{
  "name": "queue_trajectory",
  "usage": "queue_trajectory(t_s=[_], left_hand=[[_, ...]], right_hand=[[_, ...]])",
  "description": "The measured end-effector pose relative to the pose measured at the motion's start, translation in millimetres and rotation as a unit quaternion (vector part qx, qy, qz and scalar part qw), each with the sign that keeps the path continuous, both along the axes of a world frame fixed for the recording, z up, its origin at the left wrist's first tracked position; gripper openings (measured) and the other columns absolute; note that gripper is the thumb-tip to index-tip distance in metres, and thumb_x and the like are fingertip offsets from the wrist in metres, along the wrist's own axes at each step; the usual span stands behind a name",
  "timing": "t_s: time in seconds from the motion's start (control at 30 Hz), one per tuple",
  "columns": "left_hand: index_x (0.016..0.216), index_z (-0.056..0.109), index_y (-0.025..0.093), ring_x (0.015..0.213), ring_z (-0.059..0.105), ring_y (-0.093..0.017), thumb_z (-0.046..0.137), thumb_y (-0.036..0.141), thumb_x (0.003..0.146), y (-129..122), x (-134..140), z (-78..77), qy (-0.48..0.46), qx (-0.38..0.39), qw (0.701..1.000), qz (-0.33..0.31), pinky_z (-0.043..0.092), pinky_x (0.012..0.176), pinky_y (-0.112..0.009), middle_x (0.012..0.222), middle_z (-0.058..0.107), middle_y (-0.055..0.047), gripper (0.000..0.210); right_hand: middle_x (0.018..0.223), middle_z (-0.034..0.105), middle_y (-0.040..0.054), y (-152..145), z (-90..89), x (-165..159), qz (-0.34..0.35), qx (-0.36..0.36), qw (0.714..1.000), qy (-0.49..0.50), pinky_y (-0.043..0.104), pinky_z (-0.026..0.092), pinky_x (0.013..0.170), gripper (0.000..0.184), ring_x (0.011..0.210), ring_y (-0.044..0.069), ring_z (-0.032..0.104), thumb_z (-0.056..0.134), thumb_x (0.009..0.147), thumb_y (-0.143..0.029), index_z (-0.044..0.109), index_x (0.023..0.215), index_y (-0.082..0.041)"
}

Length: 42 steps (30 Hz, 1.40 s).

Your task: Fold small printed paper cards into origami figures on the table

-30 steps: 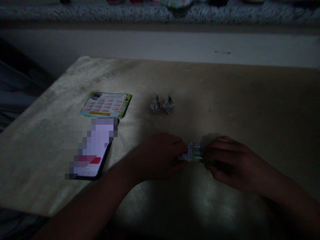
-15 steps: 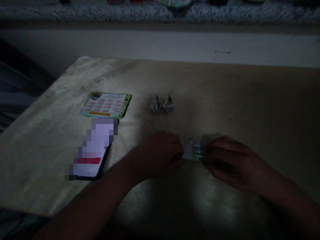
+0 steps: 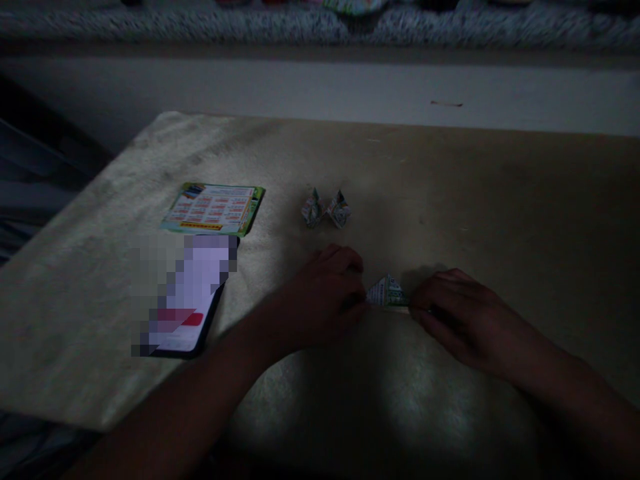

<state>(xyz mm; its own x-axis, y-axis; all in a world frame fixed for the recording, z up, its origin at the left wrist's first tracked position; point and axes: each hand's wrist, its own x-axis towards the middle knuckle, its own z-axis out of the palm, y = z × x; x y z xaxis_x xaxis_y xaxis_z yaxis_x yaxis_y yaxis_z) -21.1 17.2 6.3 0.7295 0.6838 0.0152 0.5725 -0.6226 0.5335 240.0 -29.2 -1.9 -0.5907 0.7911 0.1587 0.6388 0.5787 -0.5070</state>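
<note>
A small folded paper, printed with text and patched with green, is being held between two hands low over the near part of the tabletop, its peak being pointed toward the wall. Its left corner is being pinched by the left hand, the fingers being curled and drawn nearly together; its right corner is being gripped likewise by the right hand, whose fingers are being closed on it. Whether the paper is being supported by the surface cannot be told in the dim light. Farther back, two folded paper pieces are being displayed side by side, peaks up. To their left, a printed calendar card is being laid flat, its near edge being met by a phone, whose lit screen is being partly masked by pixelation.
</note>
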Motion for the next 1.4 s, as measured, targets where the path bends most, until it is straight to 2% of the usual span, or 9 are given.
queue_trajectory(t_s=[0.1, 0.23, 0.4, 0.57, 0.83, 1.2, 1.3, 1.4], left_hand=[[0.090, 0.075, 0.020, 0.133, 0.045, -0.027, 0.067, 0.030, 0.090, -0.9, 0.4, -3.8, -0.001, -0.004, 1.000, 0.026, 0.035, 0.112, -0.047, 0.135, 0.054, -0.009, 0.013], [0.088, 0.076, 0.019, 0.142, 0.037, -0.031, 0.066, 0.031, 0.091, -4.2, 4.5, -7.6, 0.023, -0.011, 0.997, 0.067, 0.030, 0.115, -0.053, 0.147, 0.046, -0.012, 0.016], [0.089, 0.076, 0.017, 0.143, 0.036, -0.034, 0.062, 0.032, 0.093, -10.6, 10.2, -10.0, 0.052, 0.005, 0.993, 0.107, 0.030, 0.115, -0.056, 0.148, 0.045, -0.016, 0.020], [0.086, 0.074, 0.016, 0.140, 0.039, -0.035, 0.059, 0.032, 0.093, -16.3, 14.6, -8.8, 0.067, 0.034, 0.989, 0.130, 0.032, 0.113, -0.058, 0.148, 0.046, -0.016, 0.023], [0.083, 0.072, 0.015, 0.138, 0.042, -0.035, 0.060, 0.029, 0.092, -19.7, 16.7, -5.2, 0.073, 0.039, 0.987, 0.141, 0.034, 0.112, -0.059, 0.148, 0.047, -0.016, 0.021], [0.080, 0.067, 0.015, 0.136, 0.043, -0.039, 0.059, 0.030, 0.091, -18.4, 16.2, -11.3, 0.059, 0.057, 0.987, 0.137, 0.035, 0.108, -0.063, 0.146, 0.047, -0.018, 0.020], [0.095, 0.066, 0.015, 0.133, 0.045, -0.037, 0.063, 0.029, 0.089, -17.8, 16.5, -10.2, 0.055, 0.052, 0.986, 0.147, 0.037, 0.107, -0.061, 0.143, 0.049, -0.018, 0.015], [0.114, 0.063, 0.018, 0.134, 0.044, -0.035, 0.061, 0.023, 0.089, -17.9, 17.4, -8.7, 0.035, 0.044, 0.990, 0.131, 0.038, 0.106, -0.058, 0.143, 0.048, -0.017, 0.025]], right_hand=[[0.079, 0.063, 0.0043, -1.4, -2.1, -1.0, -0.024, 0.001, 1.000, -0.014, 0.037, 0.042, 0.076, 0.011, 0.075, 0.020, 0.059, 0.055, 0.098, -0.019, 0.061, 0.089, -0.017], [0.076, 0.063, 0.0020, -3.8, -2.1, -4.2, -0.051, -0.003, 0.999, -0.014, 0.036, 0.041, 0.073, 0.008, 0.070, 0.019, 0.059, 0.055, 0.096, -0.016, 0.060, 0.089, -0.018], [0.071, 0.061, 0.0004, -7.0, -0.6, -8.6, -0.093, -0.010, 0.995, -0.034, 0.036, 0.040, 0.071, 0.010, 0.065, 0.019, 0.057, 0.057, 0.094, -0.018, 0.060, 0.085, -0.019], [0.078, 0.065, 0.0030, -9.4, -1.3, -12.7, -0.130, -0.024, 0.990, -0.057, 0.037, 0.041, 0.072, 0.008, 0.071, 0.021, 0.061, 0.057, 0.094, -0.019, 0.062, 0.088, -0.019], [0.075, 0.064, 0.0072, -9.9, -4.4, -19.4, -0.143, 0.029, 0.977, -0.154, 0.037, 0.041, 0.065, 0.013, 0.067, 0.023, 0.058, 0.052, 0.096, -0.022, 0.059, 0.085, -0.017], [0.078, 0.066, 0.0092, -7.6, -4.1, -24.0, -0.154, 0.033, 0.972, -0.177, 0.040, 0.046, 0.067, 0.012, 0.070, 0.025, 0.063, 0.053, 0.095, -0.023, 0.061, 0.088, -0.017], [0.076, 0.066, 0.0084, -7.1, -3.5, -23.5, -0.162, 0.019, 0.973, -0.162, 0.039, 0.046, 0.065, 0.012, 0.068, 0.025, 0.063, 0.054, 0.094, -0.023, 0.061, 0.086, -0.018], [0.080, 0.067, 0.0083, -7.4, -3.4, -21.2, -0.167, 0.008, 0.975, -0.145, 0.040, 0.048, 0.066, 0.009, 0.071, 0.025, 0.064, 0.055, 0.094, -0.022, 0.062, 0.090, -0.018]])
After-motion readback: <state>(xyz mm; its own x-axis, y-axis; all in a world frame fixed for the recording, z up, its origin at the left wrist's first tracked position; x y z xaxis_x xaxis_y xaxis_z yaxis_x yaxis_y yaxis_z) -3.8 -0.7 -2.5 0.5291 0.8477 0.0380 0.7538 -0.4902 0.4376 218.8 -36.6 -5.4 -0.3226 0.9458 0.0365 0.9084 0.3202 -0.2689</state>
